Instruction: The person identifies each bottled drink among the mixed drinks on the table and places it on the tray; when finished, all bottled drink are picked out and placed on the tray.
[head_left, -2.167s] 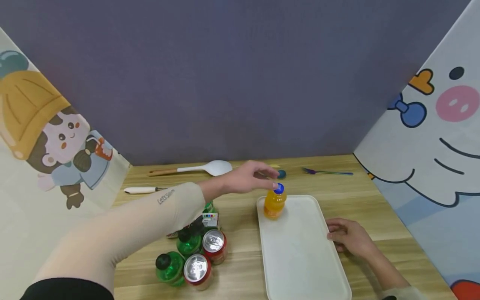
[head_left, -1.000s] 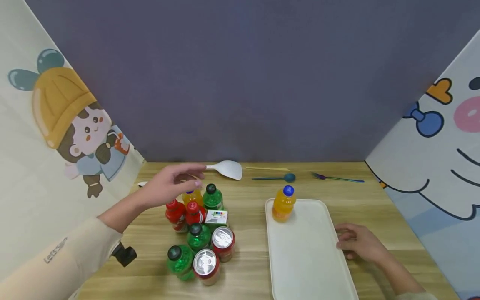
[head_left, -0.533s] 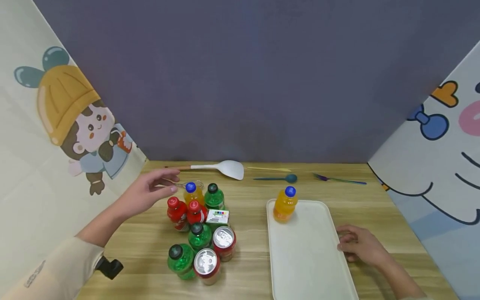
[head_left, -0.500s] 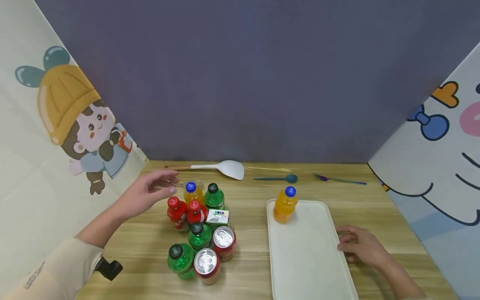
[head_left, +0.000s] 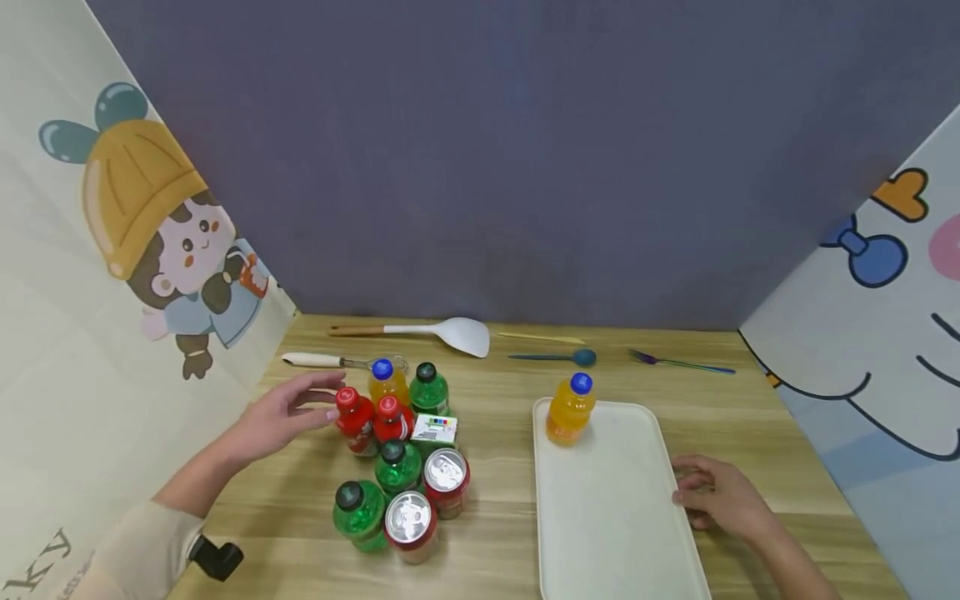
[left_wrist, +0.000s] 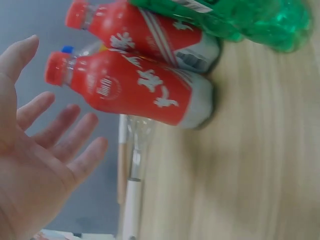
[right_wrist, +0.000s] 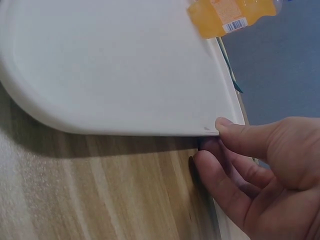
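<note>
My left hand [head_left: 281, 414] is beside the nearer red bottle [head_left: 355, 421]. In the left wrist view its fingers [left_wrist: 70, 135] are spread, a gap away from that bottle's red cap [left_wrist: 57, 68]. A second red bottle [head_left: 392, 422] stands right next to it. On the white tray [head_left: 611, 500], an orange juice bottle [head_left: 570, 411] with a blue cap stands upright at the far left corner. My right hand [head_left: 723, 498] pinches the tray's right edge; in the right wrist view the thumb [right_wrist: 240, 135] lies on the rim and the fingers curl below it.
Green bottles [head_left: 360, 517], soda cans [head_left: 410, 525], a small box [head_left: 435, 429] and another orange juice bottle [head_left: 387, 383] crowd around the red bottles. Along the back lie a white spatula [head_left: 461, 335], a whisk [head_left: 315, 360], a spoon [head_left: 581, 357] and a fork [head_left: 682, 363].
My left hand has left the orange juice bottle on the tray, swung left across the table and come down beside the nearer red bottle. The right hand stays at the tray's edge.
</note>
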